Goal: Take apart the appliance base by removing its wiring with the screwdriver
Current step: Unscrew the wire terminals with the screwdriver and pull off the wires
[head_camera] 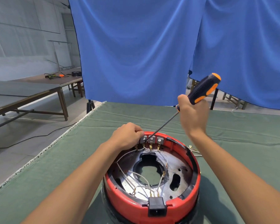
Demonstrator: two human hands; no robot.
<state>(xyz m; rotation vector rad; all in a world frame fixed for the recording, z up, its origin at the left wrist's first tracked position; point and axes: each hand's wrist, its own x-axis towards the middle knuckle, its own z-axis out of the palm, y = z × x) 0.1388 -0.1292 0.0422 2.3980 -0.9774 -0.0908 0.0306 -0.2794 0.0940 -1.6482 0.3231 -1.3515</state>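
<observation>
A round red appliance base [123, 202] lies upside down on the green cloth, open side up, with a metal plate and white wires [141, 177] inside. A row of grey switch blocks [152, 140] with brass terminals sits at its far rim. My left hand [128, 135] grips the far rim beside the leftmost block. My right hand [192, 113] holds a black and orange screwdriver [204, 89]. Its long shaft slants down left, and the tip rests at the leftmost grey blocks. A black power socket [157, 207] sits at the near rim.
The green cloth table [71, 159] has its left edge near the base; a few loose terminal wires [192, 149] lie right of the base. A blue curtain [144, 54] hangs behind. Wooden tables [39, 91] stand at left, and a black cable [31, 138] runs on the floor.
</observation>
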